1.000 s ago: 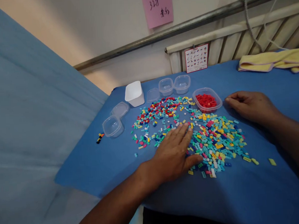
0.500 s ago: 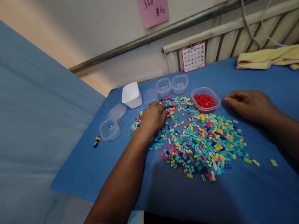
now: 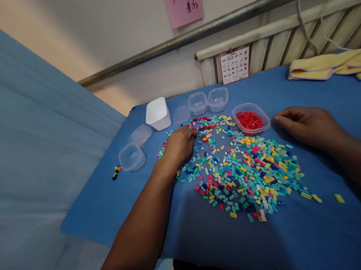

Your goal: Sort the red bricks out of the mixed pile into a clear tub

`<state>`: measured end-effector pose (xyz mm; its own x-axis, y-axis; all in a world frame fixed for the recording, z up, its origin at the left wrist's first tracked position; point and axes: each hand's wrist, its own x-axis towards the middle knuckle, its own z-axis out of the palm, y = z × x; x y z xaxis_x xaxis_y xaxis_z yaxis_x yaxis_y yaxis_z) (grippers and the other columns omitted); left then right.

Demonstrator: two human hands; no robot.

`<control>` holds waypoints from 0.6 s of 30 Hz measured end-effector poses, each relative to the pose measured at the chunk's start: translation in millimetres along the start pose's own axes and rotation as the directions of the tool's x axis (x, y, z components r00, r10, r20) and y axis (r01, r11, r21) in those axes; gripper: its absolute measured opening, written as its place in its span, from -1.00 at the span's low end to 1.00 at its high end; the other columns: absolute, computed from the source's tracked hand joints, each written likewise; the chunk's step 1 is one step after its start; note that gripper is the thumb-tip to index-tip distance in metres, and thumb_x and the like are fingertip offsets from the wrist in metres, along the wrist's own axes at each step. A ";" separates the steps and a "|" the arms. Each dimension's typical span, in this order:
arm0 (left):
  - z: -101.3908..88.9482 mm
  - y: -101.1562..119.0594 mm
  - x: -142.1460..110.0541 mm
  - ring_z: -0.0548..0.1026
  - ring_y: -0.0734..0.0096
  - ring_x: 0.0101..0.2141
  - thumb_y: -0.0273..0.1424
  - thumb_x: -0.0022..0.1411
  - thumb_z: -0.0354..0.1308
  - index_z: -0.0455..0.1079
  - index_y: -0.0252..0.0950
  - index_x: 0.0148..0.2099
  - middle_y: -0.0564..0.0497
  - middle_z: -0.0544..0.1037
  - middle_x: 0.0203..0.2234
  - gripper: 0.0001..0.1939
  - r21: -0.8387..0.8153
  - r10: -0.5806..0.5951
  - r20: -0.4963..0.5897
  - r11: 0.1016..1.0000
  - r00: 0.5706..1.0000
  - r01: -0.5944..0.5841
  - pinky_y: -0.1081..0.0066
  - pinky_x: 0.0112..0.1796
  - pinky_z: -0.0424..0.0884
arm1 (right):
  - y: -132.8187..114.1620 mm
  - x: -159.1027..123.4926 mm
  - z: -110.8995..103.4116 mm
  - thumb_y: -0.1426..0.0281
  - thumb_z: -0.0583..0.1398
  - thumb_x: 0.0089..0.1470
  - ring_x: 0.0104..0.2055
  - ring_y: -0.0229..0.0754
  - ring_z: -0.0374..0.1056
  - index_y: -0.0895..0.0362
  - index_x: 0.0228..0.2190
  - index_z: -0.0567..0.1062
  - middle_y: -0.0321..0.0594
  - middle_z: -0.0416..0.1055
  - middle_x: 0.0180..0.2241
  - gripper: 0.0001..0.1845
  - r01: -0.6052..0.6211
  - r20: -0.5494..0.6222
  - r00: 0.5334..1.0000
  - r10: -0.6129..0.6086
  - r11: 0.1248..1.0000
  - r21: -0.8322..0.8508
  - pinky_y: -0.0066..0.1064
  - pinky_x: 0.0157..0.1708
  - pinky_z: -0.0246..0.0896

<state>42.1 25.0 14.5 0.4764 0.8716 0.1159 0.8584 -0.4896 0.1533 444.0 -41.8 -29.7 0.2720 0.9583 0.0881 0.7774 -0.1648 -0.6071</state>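
My left hand (image 3: 180, 144) is at the left part of a spread of small building bricks (image 3: 236, 168) in turquoise, yellow, red, pink and other colours. Its fingers are curled together over the bricks, and whatever is in them is hidden. My right hand (image 3: 305, 126) rests on its side on the table, thumb and forefinger pressed together; I cannot see anything in them. Just left of its fingertips stands a clear plastic container (image 3: 268, 123) with a heap of red bricks (image 3: 250, 120) in it.
Behind the bricks stand two clear containers (image 3: 198, 103), a lid (image 3: 182, 115) and a white tub (image 3: 159, 114). At left are another clear container (image 3: 132, 157), a lid (image 3: 141, 134) and a small brick figure (image 3: 116, 172). A yellow cloth (image 3: 322, 66) lies at back right.
My left hand has drawn its fingers together and shifted slightly left and towards me. My right hand keeps its pose. The whole view has shifted a little.
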 end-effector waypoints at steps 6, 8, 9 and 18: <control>-0.4 -10.1 -6.9 0.65 0.17 0.03 -0.55 0.41 0.14 0.65 -0.19 0.02 -0.06 0.71 -0.01 -0.69 -0.093 -0.012 -0.046 0.996 0.999 0.007 0.24 0.09 0.55 | -8.1 -3.0 -4.5 -0.09 0.18 0.06 -0.24 0.06 0.56 0.02 -0.20 0.72 -0.18 0.69 -0.33 -0.45 -0.038 0.011 0.999 0.039 0.999 -0.008 -0.17 -0.24 0.27; -0.4 -12.6 -8.1 0.65 0.17 0.05 -0.55 0.40 0.14 0.64 -0.20 0.04 -0.07 0.71 0.00 -0.69 -0.113 -0.016 -0.054 0.994 0.998 0.010 0.25 0.11 0.54 | -8.5 -3.2 -5.5 -0.10 0.18 0.05 -0.24 0.06 0.56 0.01 -0.22 0.72 -0.19 0.68 -0.34 -0.45 -0.044 0.012 0.999 0.044 0.999 -0.022 -0.17 -0.25 0.27; -0.2 -13.9 -8.6 0.64 0.17 0.05 -0.55 0.41 0.14 0.64 -0.21 0.06 -0.08 0.71 0.00 -0.69 -0.118 -0.021 -0.058 0.993 0.998 0.014 0.25 0.12 0.54 | -8.1 -3.1 -5.6 -0.11 0.17 0.04 -0.24 0.06 0.56 0.00 -0.22 0.72 -0.20 0.68 -0.35 -0.45 -0.049 0.011 0.999 0.049 0.998 -0.029 -0.17 -0.25 0.26; -6.7 -14.3 -11.9 0.60 0.12 0.04 -0.39 0.48 0.20 0.65 -0.22 0.10 -0.13 0.65 -0.01 -0.75 -0.012 -0.054 -0.043 0.998 0.998 0.054 0.22 0.08 0.52 | -3.5 -2.6 -3.8 -0.13 0.16 0.02 -0.24 0.10 0.57 -0.01 -0.22 0.72 -0.19 0.69 -0.34 -0.42 -0.038 0.001 0.999 0.038 0.999 -0.038 -0.15 -0.25 0.27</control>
<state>22.9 21.4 17.5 0.4206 0.8948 0.1496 0.8803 -0.4424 0.1713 442.7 -44.6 -24.8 0.3010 0.9514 0.0645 0.7874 -0.2098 -0.5796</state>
